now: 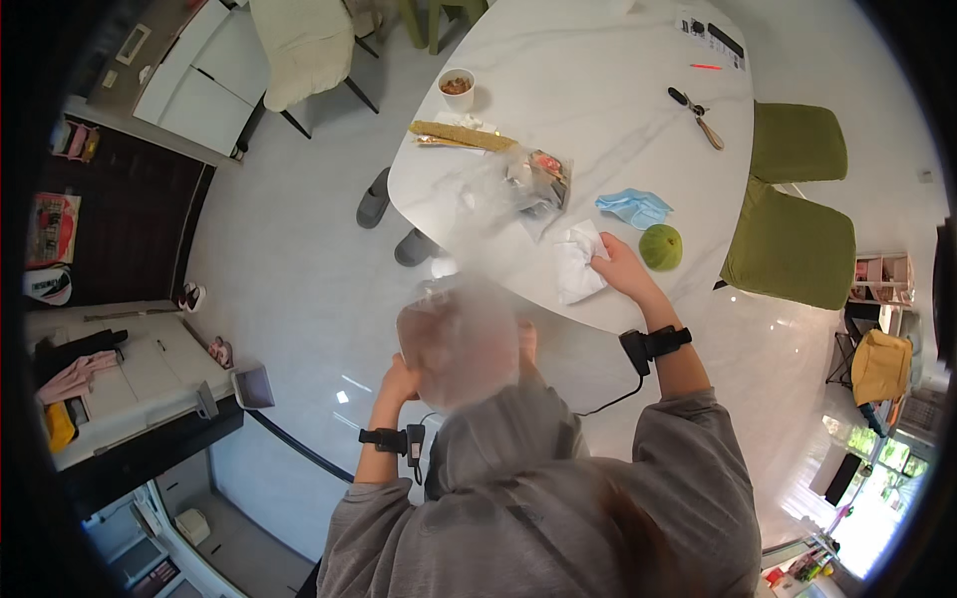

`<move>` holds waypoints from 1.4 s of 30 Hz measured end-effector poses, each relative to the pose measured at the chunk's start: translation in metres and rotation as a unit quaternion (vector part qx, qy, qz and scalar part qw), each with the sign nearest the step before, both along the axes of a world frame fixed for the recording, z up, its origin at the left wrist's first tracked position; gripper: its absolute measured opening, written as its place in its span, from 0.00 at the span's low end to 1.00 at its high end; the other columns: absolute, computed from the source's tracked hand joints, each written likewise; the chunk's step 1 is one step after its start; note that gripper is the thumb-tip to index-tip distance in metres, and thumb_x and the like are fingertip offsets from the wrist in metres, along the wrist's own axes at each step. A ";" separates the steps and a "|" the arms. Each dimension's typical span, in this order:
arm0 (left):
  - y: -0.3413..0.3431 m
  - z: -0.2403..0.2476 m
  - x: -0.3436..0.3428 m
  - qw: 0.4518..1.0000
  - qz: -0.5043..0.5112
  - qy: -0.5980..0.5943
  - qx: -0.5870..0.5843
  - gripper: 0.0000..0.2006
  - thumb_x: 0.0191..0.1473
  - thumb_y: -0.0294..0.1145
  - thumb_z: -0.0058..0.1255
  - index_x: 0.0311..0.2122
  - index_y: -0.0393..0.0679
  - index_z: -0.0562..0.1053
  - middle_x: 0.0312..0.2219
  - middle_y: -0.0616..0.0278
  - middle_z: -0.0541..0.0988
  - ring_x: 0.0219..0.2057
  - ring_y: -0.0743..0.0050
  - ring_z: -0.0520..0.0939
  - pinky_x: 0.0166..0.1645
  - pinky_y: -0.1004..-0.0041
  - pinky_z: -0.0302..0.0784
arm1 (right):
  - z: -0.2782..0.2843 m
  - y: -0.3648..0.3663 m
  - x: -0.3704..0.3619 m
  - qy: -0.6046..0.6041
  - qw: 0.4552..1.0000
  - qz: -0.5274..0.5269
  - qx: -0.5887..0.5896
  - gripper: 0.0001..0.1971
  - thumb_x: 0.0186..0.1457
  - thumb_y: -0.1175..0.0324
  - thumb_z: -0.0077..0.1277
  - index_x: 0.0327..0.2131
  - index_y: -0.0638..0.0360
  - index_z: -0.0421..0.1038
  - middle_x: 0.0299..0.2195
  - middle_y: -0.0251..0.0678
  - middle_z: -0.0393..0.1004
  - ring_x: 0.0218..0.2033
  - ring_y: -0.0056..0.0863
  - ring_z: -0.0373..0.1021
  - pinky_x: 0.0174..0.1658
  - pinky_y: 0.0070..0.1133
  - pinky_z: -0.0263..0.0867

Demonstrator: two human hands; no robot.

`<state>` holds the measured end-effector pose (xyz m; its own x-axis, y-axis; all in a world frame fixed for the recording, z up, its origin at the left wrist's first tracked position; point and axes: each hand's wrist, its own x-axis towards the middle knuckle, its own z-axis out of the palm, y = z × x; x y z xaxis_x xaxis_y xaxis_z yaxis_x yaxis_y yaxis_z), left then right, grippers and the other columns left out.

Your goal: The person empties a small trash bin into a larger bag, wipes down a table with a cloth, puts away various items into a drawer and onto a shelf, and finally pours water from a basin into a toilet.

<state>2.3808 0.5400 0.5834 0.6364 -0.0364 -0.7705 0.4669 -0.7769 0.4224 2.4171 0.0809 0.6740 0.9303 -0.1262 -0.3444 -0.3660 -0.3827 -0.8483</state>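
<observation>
My right hand is closed on a crumpled white tissue at the table's near edge. A green round fruit and a light-blue face mask lie just beyond that hand. Lower on the left, my left hand is closed against the side of a rounded, pinkish, see-through thing. A hazy smear covers much of this thing, so its kind and my left fingertips cannot be made out. Beside its right side shows a blurred skin-coloured shape. Both wrists wear black straps with small boxes.
On the white table are a clear plastic bag with a red-marked packet, a long tan stick, a white cup of brown bits and pruning shears. Green chairs stand right; grey slippers lie left.
</observation>
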 end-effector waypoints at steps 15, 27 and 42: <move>-0.013 0.015 -0.026 0.989 -0.024 -0.136 -0.048 0.34 0.53 0.61 0.33 0.47 0.34 0.65 0.33 0.49 0.76 0.30 0.57 0.81 0.24 0.66 0.78 | 0.007 -0.087 -0.032 0.000 0.941 -0.081 -0.330 0.39 0.34 0.61 0.62 0.51 0.62 0.56 0.49 0.47 0.61 0.48 0.44 0.62 0.49 0.30 0.61; -0.007 0.063 -0.023 0.989 0.137 -0.025 0.048 0.34 0.46 0.58 0.42 0.45 0.31 0.67 0.40 0.39 0.73 0.44 0.40 0.73 0.47 0.59 0.68 | 0.011 0.193 0.003 -0.106 0.902 0.418 0.029 0.36 0.35 0.63 0.60 0.51 0.56 0.56 0.48 0.45 0.59 0.49 0.42 0.60 0.50 0.31 0.61; 0.154 0.089 0.034 0.986 0.092 -0.127 -0.060 0.21 0.48 0.39 0.39 0.46 0.38 0.67 0.34 0.46 0.76 0.31 0.53 0.77 0.32 0.64 0.73 | -0.056 0.380 0.064 -0.049 0.589 0.723 -0.357 0.22 0.44 0.55 0.48 0.43 0.56 0.70 0.51 0.51 0.61 0.55 0.50 0.54 0.58 0.41 0.43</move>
